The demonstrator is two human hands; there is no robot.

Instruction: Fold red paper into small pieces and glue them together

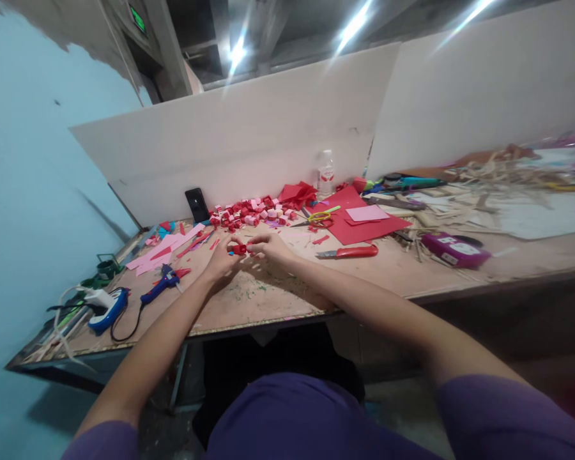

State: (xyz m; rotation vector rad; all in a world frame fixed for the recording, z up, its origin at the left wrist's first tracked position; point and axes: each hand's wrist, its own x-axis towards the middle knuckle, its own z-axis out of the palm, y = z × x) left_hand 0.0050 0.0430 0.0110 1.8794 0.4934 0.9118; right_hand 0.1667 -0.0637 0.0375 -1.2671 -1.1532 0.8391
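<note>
Between my two hands, above the middle of the table, is a small folded red paper piece (239, 249). My left hand (220, 259) is closed on its left side, where a small blue spot shows by the fingertips. From the right, my right hand (271, 248) pinches at the same piece with thumb and fingers. Just beyond lies a heap of small red and pink paper cubes (249, 213). Scissors with yellow handles (320, 219) and a red-handled utility knife (349, 252) rest to the right of my right hand.
A blue glue gun (165, 281) and pink paper strips (165, 249) lie on the left. Further left sits a blue power strip (109, 312). A phone (197, 204) and a clear bottle (325, 176) stand at the back. Red sheets (349, 233) and a purple box (455, 249) are right.
</note>
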